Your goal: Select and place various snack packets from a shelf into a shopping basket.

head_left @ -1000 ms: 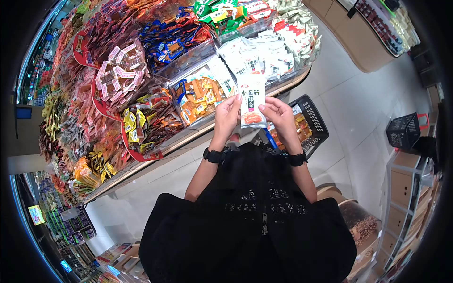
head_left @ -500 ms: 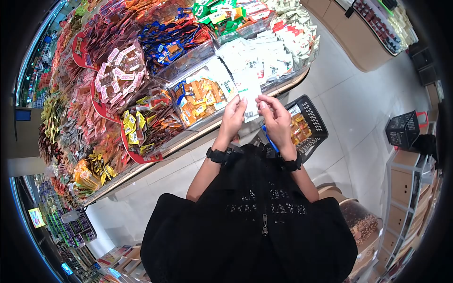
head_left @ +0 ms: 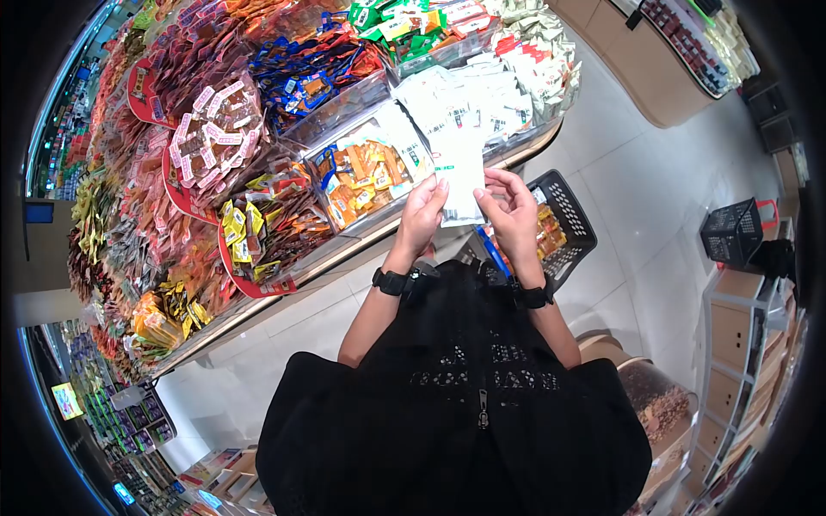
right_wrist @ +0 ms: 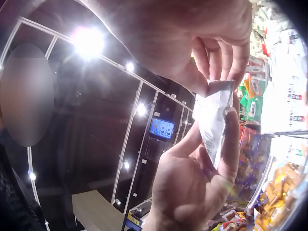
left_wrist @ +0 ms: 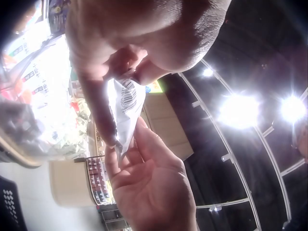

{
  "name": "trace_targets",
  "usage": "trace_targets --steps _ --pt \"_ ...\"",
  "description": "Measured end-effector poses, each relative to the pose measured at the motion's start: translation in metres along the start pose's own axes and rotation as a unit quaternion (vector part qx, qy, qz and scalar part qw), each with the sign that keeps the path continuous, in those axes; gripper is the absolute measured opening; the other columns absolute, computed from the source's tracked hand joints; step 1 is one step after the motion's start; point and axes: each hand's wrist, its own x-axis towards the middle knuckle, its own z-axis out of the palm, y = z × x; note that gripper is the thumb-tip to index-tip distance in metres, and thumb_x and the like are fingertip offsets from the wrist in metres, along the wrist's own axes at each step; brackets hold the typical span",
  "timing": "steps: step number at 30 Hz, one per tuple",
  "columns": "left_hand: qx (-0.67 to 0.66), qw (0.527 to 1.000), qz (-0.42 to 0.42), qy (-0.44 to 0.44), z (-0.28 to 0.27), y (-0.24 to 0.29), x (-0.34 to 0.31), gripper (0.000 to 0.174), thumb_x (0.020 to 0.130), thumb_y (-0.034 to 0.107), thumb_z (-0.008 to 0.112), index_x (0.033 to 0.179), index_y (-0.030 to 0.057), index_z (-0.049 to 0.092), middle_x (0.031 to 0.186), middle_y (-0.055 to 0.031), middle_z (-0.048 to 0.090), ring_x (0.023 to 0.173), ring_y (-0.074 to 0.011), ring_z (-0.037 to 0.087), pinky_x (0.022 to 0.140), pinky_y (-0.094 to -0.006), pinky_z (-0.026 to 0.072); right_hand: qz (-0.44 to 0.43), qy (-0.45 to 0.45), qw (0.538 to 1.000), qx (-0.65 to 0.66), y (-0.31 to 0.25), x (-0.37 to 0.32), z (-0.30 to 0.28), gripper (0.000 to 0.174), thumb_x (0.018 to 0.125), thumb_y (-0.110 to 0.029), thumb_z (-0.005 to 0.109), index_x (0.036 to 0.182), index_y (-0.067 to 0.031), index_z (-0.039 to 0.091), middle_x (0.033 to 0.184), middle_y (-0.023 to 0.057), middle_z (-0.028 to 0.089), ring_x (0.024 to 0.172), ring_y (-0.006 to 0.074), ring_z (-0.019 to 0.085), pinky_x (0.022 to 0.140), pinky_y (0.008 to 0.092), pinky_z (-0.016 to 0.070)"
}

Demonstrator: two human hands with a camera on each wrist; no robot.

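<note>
Held up in front of the chest is a white snack packet (head_left: 461,185), its pale printed back facing up in the head view. My left hand (head_left: 420,213) pinches the left edge with the thumb on top. On the other side my right hand (head_left: 514,217) grips the right edge, thumb across the face. A barcode shows on the packet (left_wrist: 126,106) in the left wrist view, where the film looks slightly folded between the two hands. Beyond the packet, a bin of similar white packets (head_left: 503,116) stands on the display.
Orange snack packs (head_left: 370,176) fill a clear bin left of the hands. A heaped pile of pink-labelled packs (head_left: 222,133) lies farther left. Below the right hand is a black basket (head_left: 578,225) with amber-coloured packs inside. Another black basket (head_left: 731,236) stands at the right.
The packet has been turned over: its front with lettering and a food picture faced up earlier, and its back does now. My right hand's fingers shifted on the edge during the turn.
</note>
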Motion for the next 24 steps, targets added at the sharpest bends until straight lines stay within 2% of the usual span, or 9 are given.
trace_targets --steps 7,10,12,13,15,16,19,23,24 --pt "-0.022 1.0 0.016 -0.009 0.001 -0.002 0.003 0.032 0.098 0.023 0.039 0.117 0.0011 0.053 0.078 0.0034 0.059 0.048 0.0017 0.032 0.042 -0.0158 0.023 0.002 0.002 1.0 0.018 0.001 -0.001 0.002 0.035 0.079 -0.002 0.067 0.111 0.0044 0.054 0.097 0.0053 0.058 0.087 0.007 0.054 0.076 0.0191 0.0465" --pt "-0.061 0.998 0.026 0.024 0.004 -0.003 0.004 0.032 0.098 0.023 0.039 0.118 0.0004 0.052 0.085 0.001 0.061 0.05 0.0015 0.034 0.043 -0.0157 0.0254 -0.002 0.004 1.0 0.018 0.0 -0.002 0.004 0.034 0.08 -0.001 0.066 0.111 0.0046 0.054 0.097 0.0057 0.058 0.087 0.0068 0.054 0.076 0.0192 0.0468" --pt "-0.033 0.999 -0.002 -0.022 -0.009 -0.006 0.005 0.033 0.097 0.022 0.043 0.122 0.0 0.048 0.099 -0.003 0.062 0.059 0.0003 0.043 0.05 -0.0152 0.0354 0.004 0.008 1.0 0.02 -0.001 -0.003 0.005 0.034 0.08 -0.001 0.066 0.111 0.0048 0.054 0.098 0.0061 0.058 0.086 0.0072 0.054 0.075 0.0192 0.0469" --pt "-0.035 0.999 -0.005 -0.028 -0.011 -0.004 0.004 0.033 0.097 0.022 0.043 0.122 0.0 0.048 0.099 -0.003 0.062 0.059 0.0003 0.043 0.05 -0.0152 0.0354 0.003 0.014 1.0 0.018 0.0 -0.004 0.005 0.034 0.08 -0.001 0.066 0.111 0.0048 0.054 0.098 0.0061 0.058 0.086 0.0072 0.054 0.075 0.0192 0.0469" --pt "0.021 0.997 -0.068 0.034 -0.006 0.003 0.003 0.037 0.096 0.019 0.047 0.125 -0.0026 0.043 0.107 -0.0063 0.059 0.09 -0.0064 0.056 0.071 -0.0209 0.047 0.005 0.031 0.999 0.01 0.003 -0.004 0.003 0.033 0.08 -0.001 0.065 0.11 0.005 0.054 0.096 0.0064 0.058 0.085 0.0081 0.055 0.074 0.0198 0.0472" --pt "0.027 0.996 -0.051 0.071 0.006 0.011 0.0 0.046 0.093 0.021 0.053 0.131 -0.0016 0.04 0.105 -0.0038 0.059 0.084 -0.0058 0.056 0.069 -0.0202 0.0468 -0.003 0.041 0.999 -0.019 0.002 -0.005 0.001 0.031 0.079 -0.001 0.066 0.108 0.0048 0.056 0.094 0.0066 0.059 0.082 0.0087 0.056 0.073 0.0207 0.0476" --pt "0.071 0.994 -0.08 0.032 -0.007 -0.007 0.008 0.053 0.093 0.021 0.054 0.136 -0.0015 0.034 0.104 -0.0021 0.059 0.081 -0.0053 0.055 0.068 -0.0194 0.0462 -0.066 0.064 0.986 -0.141 0.006 -0.006 -0.002 0.03 0.076 0.0 0.066 0.105 0.0044 0.057 0.09 0.0083 0.061 0.073 0.0093 0.057 0.066 0.0221 0.0492" --pt "0.04 0.987 -0.152 -0.044 0.002 -0.018 0.016 0.052 0.095 0.027 0.05 0.138 0.0018 0.033 0.097 0.001 0.057 0.078 -0.0023 0.052 0.068 -0.0174 0.0441 -0.069 0.087 0.974 -0.199 0.009 -0.017 -0.01 0.028 0.075 0.0 0.066 0.102 0.0005 0.059 0.092 0.0085 0.061 0.072 0.0117 0.058 0.065 0.0244 0.0522" --pt "0.037 0.984 -0.162 -0.06 0.007 -0.023 0.019 0.047 0.096 0.031 0.047 0.134 0.0032 0.039 0.095 0.0009 0.057 0.079 -0.0015 0.052 0.069 -0.017 0.0438 -0.072 0.079 0.973 -0.207 0.012 -0.019 -0.016 0.027 0.075 0.0 0.065 0.102 -0.0004 0.059 0.091 0.0091 0.061 0.073 0.0137 0.06 0.065 0.0253 0.053"
